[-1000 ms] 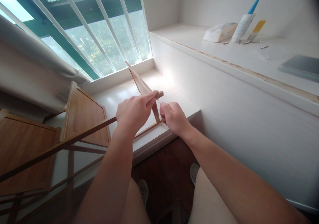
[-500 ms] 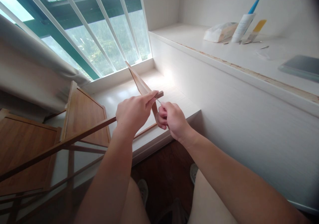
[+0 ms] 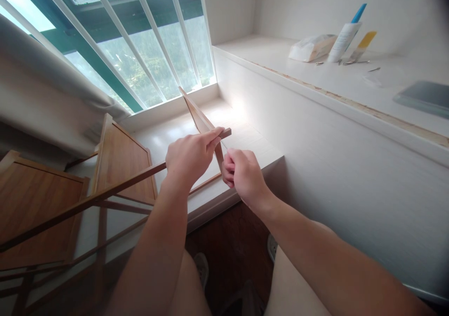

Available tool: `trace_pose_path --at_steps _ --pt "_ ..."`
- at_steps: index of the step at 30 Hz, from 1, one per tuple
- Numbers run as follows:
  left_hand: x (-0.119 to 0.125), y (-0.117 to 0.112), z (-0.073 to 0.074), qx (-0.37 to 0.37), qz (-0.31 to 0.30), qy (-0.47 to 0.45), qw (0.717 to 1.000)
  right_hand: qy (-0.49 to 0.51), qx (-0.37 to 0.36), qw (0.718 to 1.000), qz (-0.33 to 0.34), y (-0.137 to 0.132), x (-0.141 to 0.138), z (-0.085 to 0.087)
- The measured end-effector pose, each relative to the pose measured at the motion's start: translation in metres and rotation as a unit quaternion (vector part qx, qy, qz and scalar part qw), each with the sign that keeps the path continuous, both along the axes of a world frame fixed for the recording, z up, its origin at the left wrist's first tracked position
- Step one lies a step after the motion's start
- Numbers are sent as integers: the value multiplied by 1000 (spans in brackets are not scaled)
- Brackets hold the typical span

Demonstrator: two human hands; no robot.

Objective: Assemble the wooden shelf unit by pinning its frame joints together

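My left hand [image 3: 191, 159] is closed around the end of a long brown wooden bar [image 3: 122, 183], which runs off to the lower left. Beyond the fingers, the bar's end meets the top of an upright wooden panel [image 3: 201, 117]. My right hand [image 3: 247, 173] is closed on a tool with a thin metal shaft [image 3: 224, 144]; its handle is hidden in the fist. The shaft points up and left towards the bar just below my left fingertips. Whether its tip touches the wood, I cannot tell.
Two slatted wooden panels [image 3: 122, 157] joined to the frame stand at left, by a curtain [image 3: 52, 86]. On the right ledge [image 3: 259, 54] are a white tube with blue nozzle [image 3: 345, 40], a yellow-handled brush [image 3: 365, 44], a plastic bag [image 3: 310, 48] and small metal pieces.
The right fist has drawn slightly down and away from my left fingertips, still holding the thin tool. My left grip on the bar is unchanged. The whole view has shifted slightly.
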State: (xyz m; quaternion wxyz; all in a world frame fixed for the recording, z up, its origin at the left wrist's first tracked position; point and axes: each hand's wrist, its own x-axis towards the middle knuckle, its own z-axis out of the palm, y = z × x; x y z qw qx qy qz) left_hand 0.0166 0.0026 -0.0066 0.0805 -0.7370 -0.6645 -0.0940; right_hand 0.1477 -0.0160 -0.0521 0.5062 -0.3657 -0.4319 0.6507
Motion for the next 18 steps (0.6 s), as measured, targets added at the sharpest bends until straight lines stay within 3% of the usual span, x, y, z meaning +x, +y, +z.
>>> trace_pose_path --at_steps 6,11,18 --pt "2 -1 2 -7 3 -15 1000 -163 112 979 -38 4 10 -8" --pt "2 -1 1 -6 6 -17 1000 -275 179 944 -19 16 14 -12" --pt "-1 1 -2 4 -2 -7 1000 -330 223 917 -12 23 12 -8"
